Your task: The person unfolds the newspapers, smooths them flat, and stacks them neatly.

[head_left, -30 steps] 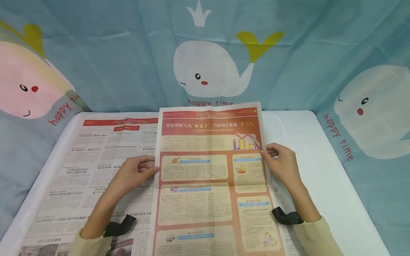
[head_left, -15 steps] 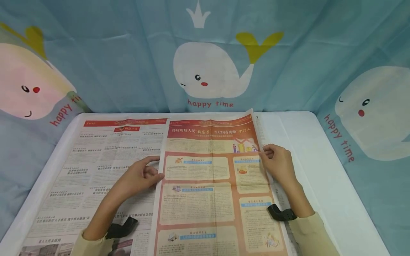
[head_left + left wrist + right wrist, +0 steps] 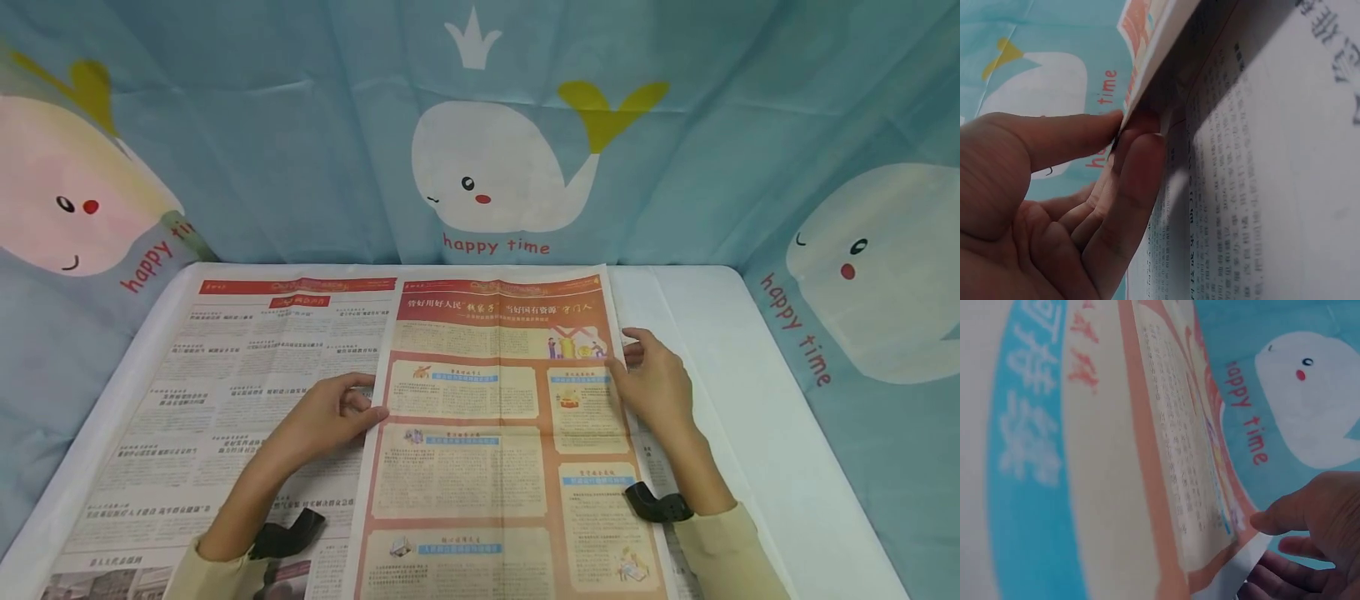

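A folded newspaper page (image 3: pixel 465 396) with a red header and orange-bordered text boxes stands out in the middle of the head view, slightly above the printed sheet under it. My left hand (image 3: pixel 326 421) pinches its left edge between thumb and fingers; the left wrist view shows the thumb (image 3: pixel 1079 139) on the edge and the fingers behind the paper. On the opposite side, my right hand (image 3: pixel 658 383) pinches the right edge. In the right wrist view its thumb (image 3: pixel 1282 512) lies on the printed face, other fingers behind, and the paper bows.
Underneath lies a wider spread newspaper (image 3: pixel 247 367), black print on grey, reaching left. Both rest on a white table (image 3: pixel 738 375). A blue curtain (image 3: pixel 300 167) with whale prints surrounds the back and sides. Black straps (image 3: pixel 288 535) sit at both wrists.
The held page has come down from in front of the curtain and shifted a little right, its top edge now flatter. Both hands keep their pinch; the left hand moved slightly right.
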A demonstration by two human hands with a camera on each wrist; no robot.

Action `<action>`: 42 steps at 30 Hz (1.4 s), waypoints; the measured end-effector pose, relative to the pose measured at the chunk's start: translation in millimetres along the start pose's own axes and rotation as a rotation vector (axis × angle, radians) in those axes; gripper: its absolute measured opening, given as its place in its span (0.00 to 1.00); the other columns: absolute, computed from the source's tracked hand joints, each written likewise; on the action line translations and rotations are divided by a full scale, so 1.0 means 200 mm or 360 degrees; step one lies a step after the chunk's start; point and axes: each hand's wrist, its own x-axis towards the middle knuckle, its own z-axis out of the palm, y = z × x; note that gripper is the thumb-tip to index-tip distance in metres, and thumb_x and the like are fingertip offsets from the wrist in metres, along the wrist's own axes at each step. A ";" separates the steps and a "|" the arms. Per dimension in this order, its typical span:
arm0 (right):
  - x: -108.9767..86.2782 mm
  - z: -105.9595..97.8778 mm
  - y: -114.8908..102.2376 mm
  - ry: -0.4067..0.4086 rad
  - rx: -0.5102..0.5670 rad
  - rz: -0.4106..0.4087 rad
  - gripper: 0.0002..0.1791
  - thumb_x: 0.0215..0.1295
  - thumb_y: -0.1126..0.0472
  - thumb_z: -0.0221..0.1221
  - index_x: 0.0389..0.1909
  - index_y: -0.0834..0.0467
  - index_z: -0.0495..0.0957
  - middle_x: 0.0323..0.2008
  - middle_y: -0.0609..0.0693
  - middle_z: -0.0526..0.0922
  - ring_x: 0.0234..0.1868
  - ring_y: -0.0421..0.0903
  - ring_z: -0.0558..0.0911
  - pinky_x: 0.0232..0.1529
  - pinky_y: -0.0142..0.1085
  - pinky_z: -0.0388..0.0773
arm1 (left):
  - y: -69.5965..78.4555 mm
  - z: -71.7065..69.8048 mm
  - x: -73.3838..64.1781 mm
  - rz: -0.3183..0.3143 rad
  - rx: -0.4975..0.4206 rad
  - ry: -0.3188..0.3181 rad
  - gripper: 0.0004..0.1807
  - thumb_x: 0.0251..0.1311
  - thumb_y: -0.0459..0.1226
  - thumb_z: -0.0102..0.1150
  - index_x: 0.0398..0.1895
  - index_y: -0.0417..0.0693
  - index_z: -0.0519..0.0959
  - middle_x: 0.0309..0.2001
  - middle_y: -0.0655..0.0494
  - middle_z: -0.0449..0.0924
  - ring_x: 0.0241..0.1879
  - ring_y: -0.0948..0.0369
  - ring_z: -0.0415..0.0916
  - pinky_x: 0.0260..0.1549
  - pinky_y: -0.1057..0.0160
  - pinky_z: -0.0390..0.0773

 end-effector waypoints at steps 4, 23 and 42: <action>-0.02 0.00 -0.04 -0.0005 0.0030 -0.0035 0.27 0.69 0.60 0.68 0.67 0.65 0.77 0.56 0.68 0.83 0.57 0.66 0.84 0.52 0.62 0.81 | -0.01 0.00 0.00 -0.0067 -0.0107 -0.0088 0.32 0.69 0.44 0.70 0.65 0.28 0.75 0.33 0.51 0.91 0.29 0.59 0.87 0.28 0.64 0.84; -0.18 0.22 -0.52 -0.0670 0.0690 -0.0313 0.18 0.76 0.56 0.64 0.60 0.61 0.83 0.48 0.52 0.89 0.46 0.45 0.88 0.50 0.38 0.87 | -0.01 -0.04 0.01 -0.0048 -0.0170 -0.0184 0.18 0.70 0.43 0.69 0.50 0.35 0.87 0.27 0.52 0.89 0.24 0.61 0.81 0.24 0.66 0.80; -0.37 0.45 -0.83 -0.1137 0.0867 -0.0253 0.33 0.74 0.50 0.64 0.75 0.58 0.71 0.63 0.54 0.81 0.52 0.43 0.85 0.49 0.28 0.82 | 0.02 -0.02 0.00 -0.0032 -0.0256 -0.0175 0.17 0.70 0.46 0.68 0.44 0.39 0.89 0.24 0.53 0.87 0.24 0.65 0.79 0.26 0.67 0.79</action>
